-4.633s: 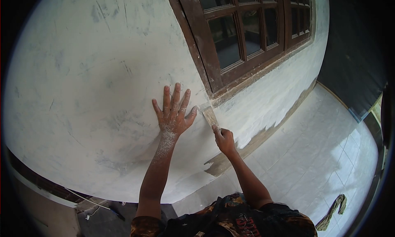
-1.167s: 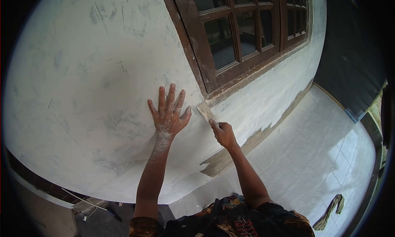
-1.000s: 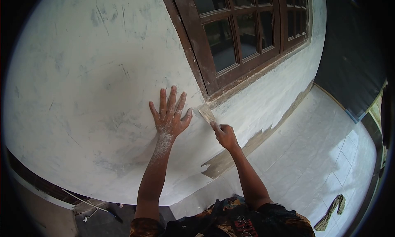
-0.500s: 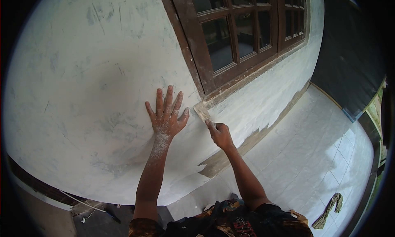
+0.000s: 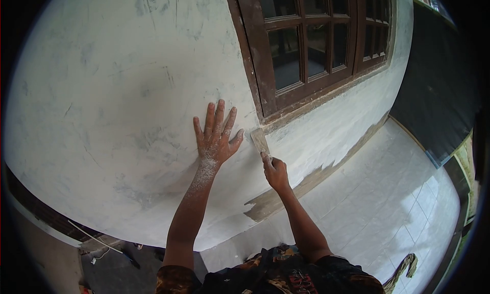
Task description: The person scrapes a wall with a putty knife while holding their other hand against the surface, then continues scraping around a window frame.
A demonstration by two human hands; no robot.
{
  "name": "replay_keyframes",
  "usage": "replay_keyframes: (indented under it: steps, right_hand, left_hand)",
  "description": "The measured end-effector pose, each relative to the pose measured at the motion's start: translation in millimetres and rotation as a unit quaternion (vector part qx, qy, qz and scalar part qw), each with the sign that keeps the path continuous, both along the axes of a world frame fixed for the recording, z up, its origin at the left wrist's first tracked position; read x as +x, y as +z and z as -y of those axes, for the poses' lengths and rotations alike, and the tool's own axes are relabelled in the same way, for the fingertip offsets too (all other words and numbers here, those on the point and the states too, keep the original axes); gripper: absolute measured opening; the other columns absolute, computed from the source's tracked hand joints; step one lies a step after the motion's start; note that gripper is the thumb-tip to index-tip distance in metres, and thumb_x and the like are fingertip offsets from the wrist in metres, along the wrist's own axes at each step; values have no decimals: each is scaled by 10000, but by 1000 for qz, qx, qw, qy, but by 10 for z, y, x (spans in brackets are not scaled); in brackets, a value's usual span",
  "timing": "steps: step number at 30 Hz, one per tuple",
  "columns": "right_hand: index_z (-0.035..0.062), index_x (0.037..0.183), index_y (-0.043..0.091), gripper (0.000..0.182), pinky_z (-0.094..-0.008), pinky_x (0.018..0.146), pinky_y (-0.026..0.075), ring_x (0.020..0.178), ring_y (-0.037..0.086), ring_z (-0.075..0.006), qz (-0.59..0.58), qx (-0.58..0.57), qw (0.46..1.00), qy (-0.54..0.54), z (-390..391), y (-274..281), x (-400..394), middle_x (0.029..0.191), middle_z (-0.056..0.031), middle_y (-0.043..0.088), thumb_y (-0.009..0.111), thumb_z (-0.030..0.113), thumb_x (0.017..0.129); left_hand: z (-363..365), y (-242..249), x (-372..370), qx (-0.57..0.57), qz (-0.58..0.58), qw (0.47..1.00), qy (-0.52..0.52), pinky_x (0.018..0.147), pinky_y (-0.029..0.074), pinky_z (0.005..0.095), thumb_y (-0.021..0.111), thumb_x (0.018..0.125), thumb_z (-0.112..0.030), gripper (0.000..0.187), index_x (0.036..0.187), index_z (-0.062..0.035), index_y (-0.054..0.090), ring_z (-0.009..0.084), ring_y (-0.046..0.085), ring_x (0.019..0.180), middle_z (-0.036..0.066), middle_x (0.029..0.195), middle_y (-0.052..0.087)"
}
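Observation:
My left hand [image 5: 217,138] lies flat on the white plastered wall [image 5: 117,151], fingers spread, with white dust over its back and wrist. To its right, my right hand [image 5: 276,172] is closed round the handle of a putty knife [image 5: 260,141]. The flat, pale-smeared blade rests against the wall just below the lower left corner of the brown window frame [image 5: 265,107]. The handle is mostly hidden in my fingers. Grey patches and scratches mark the wall around both hands.
Below the window, a bare grey strip [image 5: 316,176] runs along the wall's foot. White floor tiles [image 5: 352,207] lie to the right, with a twisted cloth [image 5: 403,273] on them. A dark sheet [image 5: 434,79] hangs at far right. A white pole [image 5: 94,238] lies at lower left.
The view has shifted slightly, so the wall and window sit further right. The putty knife has turned a little more upright near the window corner. My left hand stays flat on the wall.

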State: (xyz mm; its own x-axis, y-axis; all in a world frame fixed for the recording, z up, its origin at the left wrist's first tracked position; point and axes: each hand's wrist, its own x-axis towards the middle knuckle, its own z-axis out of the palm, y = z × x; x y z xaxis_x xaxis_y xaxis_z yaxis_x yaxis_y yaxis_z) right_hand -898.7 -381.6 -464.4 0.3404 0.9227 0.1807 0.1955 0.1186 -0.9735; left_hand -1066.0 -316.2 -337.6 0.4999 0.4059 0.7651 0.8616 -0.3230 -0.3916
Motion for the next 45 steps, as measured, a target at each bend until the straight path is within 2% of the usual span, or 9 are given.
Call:
replay_keyframes:
  steps: [4,6,9,12,13,15,16,18,45]
  right_hand:
    - [-21,640,560,559,-316,449,366,453,449,-120,0,-29,999,27,35,-3,-62,477,-43,462,533,442,953]
    - [-63,708,594,543,-418,513,402,467,508,-302,27,10,1000,4,-9,128,-83,521,-193,526,553,427,938]
    - [-57,736,608,460,-407,491,402,467,527,-352,65,75,994,-34,29,376,-95,532,-204,541,593,361,927]
    - [-52,724,591,403,-411,476,408,481,551,-388,76,103,990,-60,57,242,-107,526,-209,537,614,301,918]
    - [-52,724,591,403,-411,476,408,481,551,-388,77,103,990,-59,60,171,-110,526,-209,537,614,301,918]
    - [-56,727,579,350,-372,460,401,431,524,-270,125,106,984,-62,68,105,-128,521,-169,543,624,233,920]
    - [-56,727,579,350,-372,460,401,431,524,-270,127,106,984,-59,42,130,-149,521,-169,543,624,233,920]
    - [-23,718,540,342,-462,508,447,540,586,-418,148,152,974,-83,-43,224,-205,568,-236,562,594,248,919]
    - [-14,798,557,324,-489,541,465,594,606,-429,202,89,969,-114,36,306,-296,634,-240,601,560,276,941]
  left_hand:
    - [53,16,-34,-27,49,998,-3,1101,42,665,682,775,-521,778,1439,-238,391,331,84,1455,118,1559,197]
    - [52,11,-45,-32,60,998,6,1099,48,665,684,774,-525,786,1440,-232,389,339,80,1454,126,1558,192]
    - [23,-20,-96,1,57,998,7,1096,49,669,680,762,-554,824,1451,-228,367,351,73,1453,130,1559,186]
    - [-1,-27,-66,27,43,998,23,1092,45,673,676,747,-585,857,1459,-236,350,352,82,1452,129,1558,189]
    - [1,-25,-61,24,43,998,27,1091,41,674,673,745,-592,864,1461,-238,344,354,91,1450,127,1558,193]
    - [-1,-31,-64,20,44,998,32,1091,37,676,670,743,-599,871,1464,-240,338,355,100,1448,125,1557,196]
    - [-4,-37,-68,23,43,998,30,1091,36,675,670,744,-598,870,1464,-240,337,356,109,1447,124,1557,198]
    - [-2,-33,-65,25,45,998,32,1090,35,675,669,746,-596,869,1465,-240,336,357,117,1445,123,1556,200]
    - [10,-46,-43,35,51,998,22,1100,13,661,671,749,-579,826,1442,-233,386,349,126,1445,118,1548,228]
